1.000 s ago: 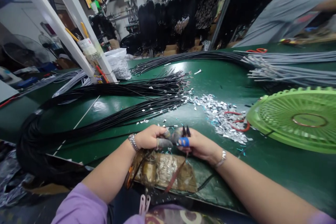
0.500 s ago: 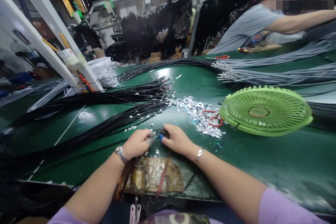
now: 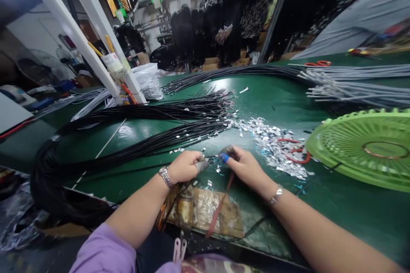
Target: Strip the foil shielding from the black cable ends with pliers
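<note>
My left hand (image 3: 186, 167), with a watch at the wrist and a grey covering on the thumb, is closed in a pinch around a thin black cable (image 3: 142, 166). The cable runs off to the left, and its end pokes out toward my right hand (image 3: 239, 163). That hand wears a blue wrap on one digit and is curled shut a short gap away; whatever it pinches is hidden by the fingers. Below both hands lies a worn, taped board (image 3: 229, 215) with a reddish strap (image 3: 220, 209) across it. Behind them rest bundles of black cables (image 3: 179, 134) with stripped ends.
White and blue scraps (image 3: 272, 143) lie heaped around red-handled scissors (image 3: 303, 155). A green fan (image 3: 368, 147) stands at the right, below grey cables (image 3: 346, 91). White posts (image 3: 99, 30) rise at the left beside a plastic bag (image 3: 147, 81). A co-worker's grey shirt (image 3: 361, 17) shows behind.
The view has swung left, so the table and fan appear farther right. My hands have drawn slightly apart. The co-worker's arm has left the picture.
</note>
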Tool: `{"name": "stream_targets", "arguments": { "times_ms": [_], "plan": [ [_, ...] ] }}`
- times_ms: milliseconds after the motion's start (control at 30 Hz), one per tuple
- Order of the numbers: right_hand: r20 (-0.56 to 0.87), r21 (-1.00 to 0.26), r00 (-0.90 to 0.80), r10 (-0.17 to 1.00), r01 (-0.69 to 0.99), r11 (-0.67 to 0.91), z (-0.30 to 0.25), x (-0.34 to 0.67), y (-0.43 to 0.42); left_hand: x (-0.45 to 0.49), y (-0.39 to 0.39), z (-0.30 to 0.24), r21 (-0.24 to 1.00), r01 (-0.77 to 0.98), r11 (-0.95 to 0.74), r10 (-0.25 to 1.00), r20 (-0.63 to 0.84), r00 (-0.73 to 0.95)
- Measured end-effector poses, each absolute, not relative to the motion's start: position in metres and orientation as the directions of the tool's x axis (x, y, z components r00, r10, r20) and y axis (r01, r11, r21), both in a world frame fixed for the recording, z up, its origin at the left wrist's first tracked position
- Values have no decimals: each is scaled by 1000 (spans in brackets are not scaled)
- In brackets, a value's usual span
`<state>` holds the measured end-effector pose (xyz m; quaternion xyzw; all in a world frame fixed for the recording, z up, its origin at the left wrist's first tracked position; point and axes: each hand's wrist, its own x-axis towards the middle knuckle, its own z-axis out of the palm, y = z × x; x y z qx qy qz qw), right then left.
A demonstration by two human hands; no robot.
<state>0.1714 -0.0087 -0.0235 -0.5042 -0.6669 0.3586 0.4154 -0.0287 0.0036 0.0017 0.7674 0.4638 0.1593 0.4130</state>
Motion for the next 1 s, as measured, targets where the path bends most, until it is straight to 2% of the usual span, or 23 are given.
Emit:
{"name": "stream_targets", "arguments": {
  "times_ms": [67,233,367,433,500,567,633,733,800,900,1000],
  "plan": [
    [156,-925,-160,975,322,201,-25,173,-8,-30,4,2,781,580,-233,847,-129,515],
    [97,-928,-300,949,317,195,-28,169,-10,-30,4,0,737,608,-296,834,-111,541],
    [165,-867,-316,934,406,290,-26,167,-15,-29,1,3,597,686,-416,821,-78,566],
    [175,-866,-344,923,392,310,-23,168,-18,-29,-1,5,561,683,-468,804,-51,592],
    [105,-946,-403,909,243,216,-20,168,-20,-30,-1,5,667,601,-440,759,-81,646],
    [32,-995,-429,903,69,68,-19,168,-20,-30,1,3,817,487,-308,706,-147,693],
    [17,-1000,-360,933,18,25,-21,165,-17,-29,4,0,869,445,-215,722,-166,672],
    [36,-995,-199,979,88,54,-25,162,-8,-25,6,-4,815,500,-293,815,-61,576],
    [15,-996,-62,998,83,21,-29,163,-1,-24,6,-5,785,520,-338,834,-7,552],
    [0,-999,182,983,36,-7,-32,175,8,-27,3,-3,823,494,-280,851,-26,525],
    [30,-1000,264,964,15,27,-31,187,11,-28,1,-1,869,472,-150,874,-107,474]
  ]
}}
